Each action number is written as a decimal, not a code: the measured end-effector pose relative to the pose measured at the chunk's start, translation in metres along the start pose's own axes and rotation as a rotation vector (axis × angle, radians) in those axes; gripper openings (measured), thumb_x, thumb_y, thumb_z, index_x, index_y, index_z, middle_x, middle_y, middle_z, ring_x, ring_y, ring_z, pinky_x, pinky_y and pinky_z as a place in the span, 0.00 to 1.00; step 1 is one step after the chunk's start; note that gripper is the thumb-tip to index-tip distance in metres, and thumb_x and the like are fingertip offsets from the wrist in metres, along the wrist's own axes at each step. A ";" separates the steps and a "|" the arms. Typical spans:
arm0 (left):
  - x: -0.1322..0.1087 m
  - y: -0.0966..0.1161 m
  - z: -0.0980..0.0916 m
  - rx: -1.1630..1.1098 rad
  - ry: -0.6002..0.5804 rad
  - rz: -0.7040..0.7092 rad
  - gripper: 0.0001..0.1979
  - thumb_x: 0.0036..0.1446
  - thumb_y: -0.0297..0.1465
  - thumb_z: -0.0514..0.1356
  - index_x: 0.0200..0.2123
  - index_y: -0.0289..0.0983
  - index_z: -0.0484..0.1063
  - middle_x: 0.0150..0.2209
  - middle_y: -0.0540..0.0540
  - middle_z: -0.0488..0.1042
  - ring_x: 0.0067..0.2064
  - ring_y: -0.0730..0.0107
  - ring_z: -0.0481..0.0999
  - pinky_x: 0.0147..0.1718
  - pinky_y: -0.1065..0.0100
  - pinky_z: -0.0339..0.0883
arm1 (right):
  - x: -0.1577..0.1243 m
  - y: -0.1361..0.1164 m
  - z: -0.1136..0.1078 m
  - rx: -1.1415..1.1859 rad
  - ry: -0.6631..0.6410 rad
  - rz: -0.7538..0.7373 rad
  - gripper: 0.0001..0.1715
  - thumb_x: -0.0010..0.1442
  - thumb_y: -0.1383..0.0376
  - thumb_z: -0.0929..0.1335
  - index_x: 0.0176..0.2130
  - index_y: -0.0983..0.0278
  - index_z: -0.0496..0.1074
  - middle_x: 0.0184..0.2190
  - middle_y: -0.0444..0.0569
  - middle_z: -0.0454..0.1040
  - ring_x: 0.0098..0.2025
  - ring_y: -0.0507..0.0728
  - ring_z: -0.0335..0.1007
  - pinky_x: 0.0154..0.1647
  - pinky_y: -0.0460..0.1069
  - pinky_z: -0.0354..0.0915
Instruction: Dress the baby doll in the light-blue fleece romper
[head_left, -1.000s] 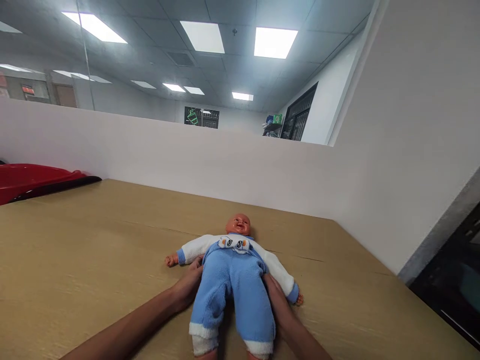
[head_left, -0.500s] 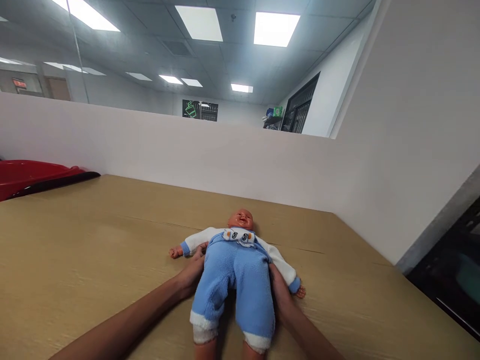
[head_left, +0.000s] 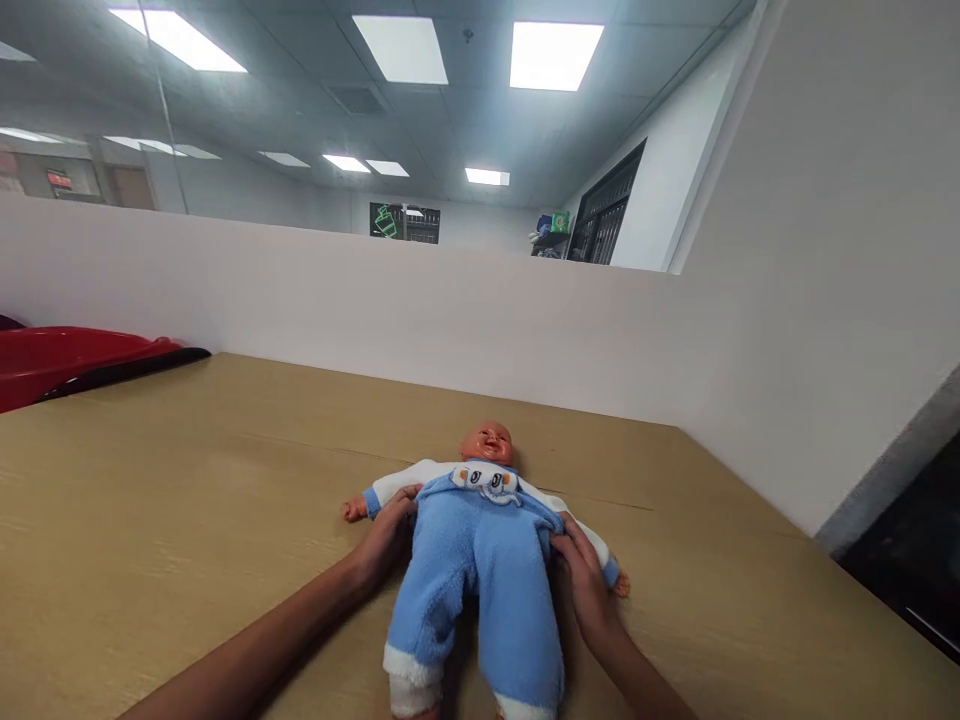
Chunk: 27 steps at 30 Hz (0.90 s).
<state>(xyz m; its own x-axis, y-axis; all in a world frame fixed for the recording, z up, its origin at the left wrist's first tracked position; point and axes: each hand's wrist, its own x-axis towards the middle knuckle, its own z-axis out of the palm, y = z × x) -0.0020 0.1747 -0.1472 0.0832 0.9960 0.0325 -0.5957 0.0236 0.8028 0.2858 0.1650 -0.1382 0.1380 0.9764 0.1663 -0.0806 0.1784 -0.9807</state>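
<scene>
A baby doll [head_left: 487,443] lies on its back on the tabletop, head away from me and arms spread. It wears a white top with blue cuffs and fleecy light-blue trousers [head_left: 450,545] with white hems; a cartoon face with two eyes shows at the chest. My left hand [head_left: 391,528] is closed on the trousers' waist at the doll's left-hand side in view, its fingertips partly hidden by cloth. On the opposite side, my right hand [head_left: 583,572] pinches the waist edge and draws the fabric outward. The doll's feet fall below the picture.
The wooden tabletop [head_left: 225,470] meets a low white wall [head_left: 420,320] with a glass pane above it. A red plastic basin-like object [head_left: 75,350] with a black edge is at the far left. Something dark and glossy [head_left: 915,530] stands beyond the right edge.
My right hand has moved outward and up along the doll's side, stretching the trouser waist to the right. My left hand stays at the waist. The view has shifted slightly.
</scene>
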 end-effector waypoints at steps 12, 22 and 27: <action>-0.013 0.014 0.001 0.331 -0.133 0.061 0.21 0.62 0.46 0.68 0.54 0.42 0.78 0.59 0.43 0.77 0.64 0.48 0.69 0.65 0.54 0.58 | 0.008 0.023 -0.007 -0.337 -0.055 -0.137 0.21 0.58 0.57 0.69 0.51 0.58 0.70 0.50 0.53 0.79 0.55 0.63 0.77 0.60 0.57 0.70; -0.018 0.010 0.010 0.325 -0.083 0.091 0.18 0.62 0.46 0.68 0.45 0.42 0.71 0.42 0.50 0.71 0.46 0.63 0.68 0.52 0.64 0.61 | 0.011 -0.045 0.016 -0.490 -0.037 -0.318 0.17 0.68 0.51 0.67 0.51 0.57 0.69 0.53 0.52 0.77 0.52 0.62 0.77 0.54 0.56 0.71; -0.021 0.008 0.013 0.399 -0.119 0.193 0.17 0.67 0.47 0.63 0.47 0.44 0.63 0.41 0.51 0.67 0.44 0.65 0.67 0.51 0.64 0.62 | 0.058 -0.110 0.108 -0.710 -0.526 -0.578 0.10 0.70 0.58 0.66 0.45 0.59 0.74 0.47 0.51 0.80 0.51 0.60 0.77 0.54 0.55 0.72</action>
<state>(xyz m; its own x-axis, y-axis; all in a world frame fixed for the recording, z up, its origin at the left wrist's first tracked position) 0.0019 0.1524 -0.1342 0.1058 0.9616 0.2532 -0.2566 -0.2196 0.9412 0.1961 0.2151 -0.0092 -0.4880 0.7262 0.4843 0.4808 0.6867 -0.5452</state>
